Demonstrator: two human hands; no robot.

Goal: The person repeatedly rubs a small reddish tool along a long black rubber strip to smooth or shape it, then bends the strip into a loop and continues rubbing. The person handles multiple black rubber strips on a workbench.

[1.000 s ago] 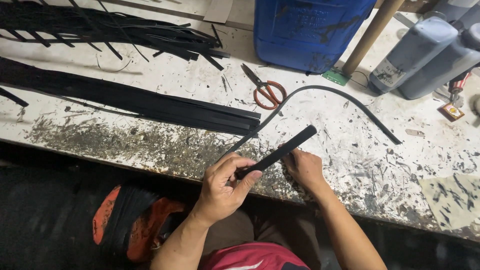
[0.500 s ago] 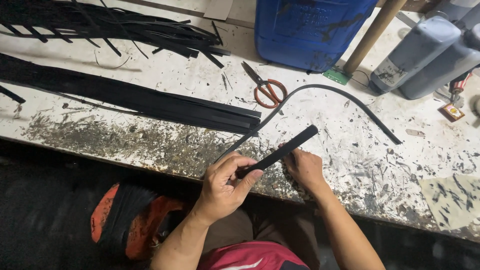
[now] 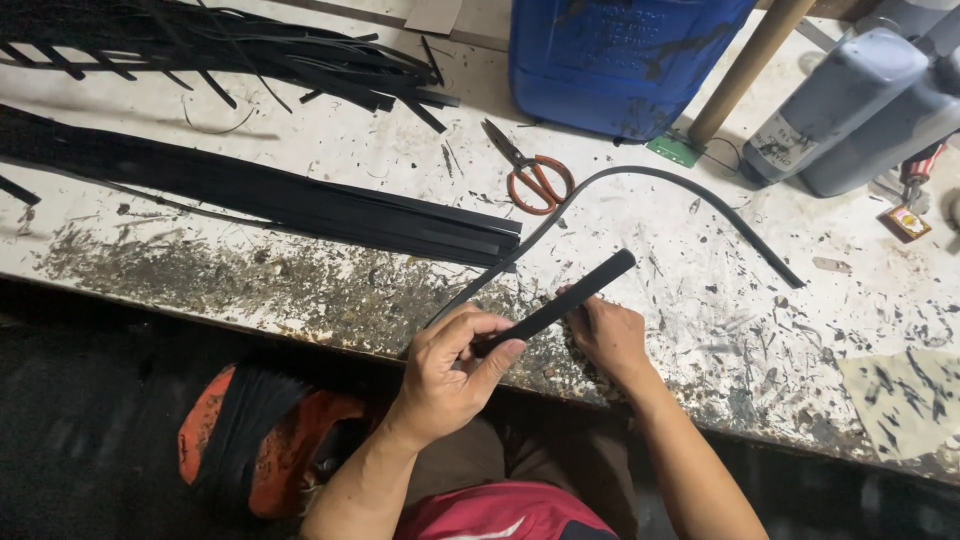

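My left hand (image 3: 450,375) is shut on the near end of a flat black strip (image 3: 578,291) that points up and to the right over the bench. My right hand (image 3: 608,335) rests just under the strip's middle, fingers curled against it at the bench's front edge. A long thin black strip (image 3: 650,180) arcs from near my left hand up past the scissors and down to the right. A stack of black strips (image 3: 300,205) lies to the left of my hands.
Red-handled scissors (image 3: 535,180) lie behind the strips. A blue jerrycan (image 3: 620,60), a wooden pole (image 3: 740,70) and grey bottles (image 3: 850,100) stand at the back. More loose black strips (image 3: 250,60) are at far left. An orange container with black material (image 3: 260,435) sits below the stained white bench (image 3: 760,330).
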